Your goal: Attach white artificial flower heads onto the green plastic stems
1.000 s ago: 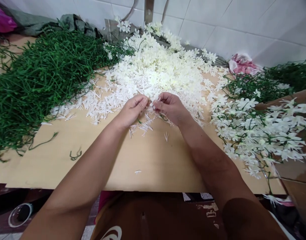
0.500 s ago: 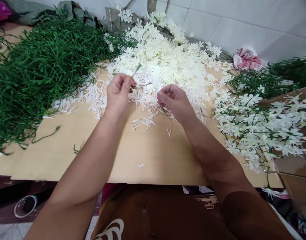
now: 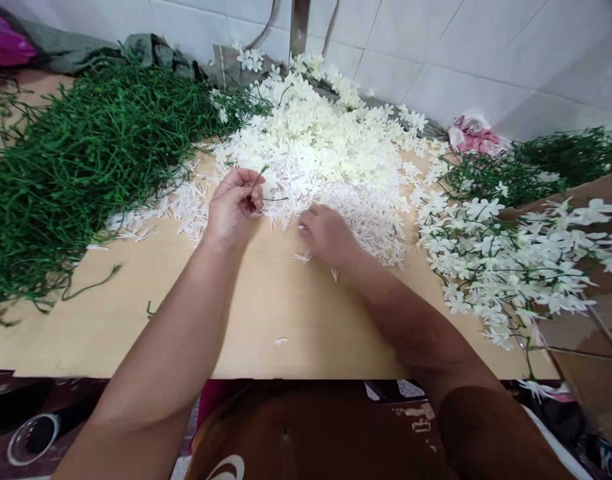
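My left hand (image 3: 232,205) is closed in a pinch around a thin green artificial flower stem (image 3: 276,199), whose tips stick out past the fingers on the right. To its right, my right hand (image 3: 329,233) is low over small white sticks (image 3: 373,217) spread on the board. Its fingers are curled together, with a small pale spot at their tips; what they hold, if anything, I cannot make out. Behind both hands rises a heap of loose white artificial flower heads (image 3: 316,127).
A large pile of green stems (image 3: 101,127) covers the left of the cardboard-coloured board (image 3: 266,300). Stemmed white flowers (image 3: 506,247) overhang the right edge, near more green stems (image 3: 561,160) and a pink-and-white cloth (image 3: 476,135). Behind stands a tiled wall (image 3: 436,47).
My right hand has moved left and down onto the white sticks. My left hand has turned slightly and still grips the stem. The whole view has tilted a little.
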`<state>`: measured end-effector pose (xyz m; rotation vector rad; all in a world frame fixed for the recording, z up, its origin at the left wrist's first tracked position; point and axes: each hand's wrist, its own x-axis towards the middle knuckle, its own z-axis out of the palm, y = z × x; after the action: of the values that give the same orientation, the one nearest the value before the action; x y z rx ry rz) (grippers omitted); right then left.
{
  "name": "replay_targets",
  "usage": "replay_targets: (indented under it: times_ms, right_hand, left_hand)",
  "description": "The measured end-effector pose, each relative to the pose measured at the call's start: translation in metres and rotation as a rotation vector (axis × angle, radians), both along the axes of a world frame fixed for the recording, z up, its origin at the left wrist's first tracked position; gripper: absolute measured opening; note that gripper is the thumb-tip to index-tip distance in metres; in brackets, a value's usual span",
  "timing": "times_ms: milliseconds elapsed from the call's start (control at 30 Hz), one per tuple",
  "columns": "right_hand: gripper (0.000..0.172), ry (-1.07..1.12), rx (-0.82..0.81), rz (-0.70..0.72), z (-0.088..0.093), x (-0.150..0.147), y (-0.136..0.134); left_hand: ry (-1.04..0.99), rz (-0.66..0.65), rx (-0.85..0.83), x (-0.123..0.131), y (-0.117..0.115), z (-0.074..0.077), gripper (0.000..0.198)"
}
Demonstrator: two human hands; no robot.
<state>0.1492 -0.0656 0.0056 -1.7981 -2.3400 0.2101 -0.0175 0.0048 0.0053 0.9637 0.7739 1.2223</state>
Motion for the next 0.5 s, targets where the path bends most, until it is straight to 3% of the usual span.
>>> replay_targets:
  times_ms: [133, 233, 333, 500]
  right_hand:
    - [0.012, 0.307, 0.108, -0.150, 0.011, 0.047, 0.012]
    - [0.012, 0.454, 0.242, -0.224, 0.016, 0.059, 0.021]
    - [0.015, 0.451, 0.254, -0.197, 0.017, 0.050, 0.032]
    - [0.033, 0.277, 0.090, -0.156, 0.009, 0.017, 0.058]
  left_hand:
    - [-0.024, -0.072, -0.025, 0.002, -0.005, 0.001, 0.020]
    - [-0.073, -0.097, -0.015, 0.003, -0.006, 0.000, 0.031]
    - [-0.094, -0.159, -0.057, 0.002, -0.008, 0.003, 0.037]
    - [-0.096, -0.223, -0.109, -0.005, -0.009, 0.007, 0.039]
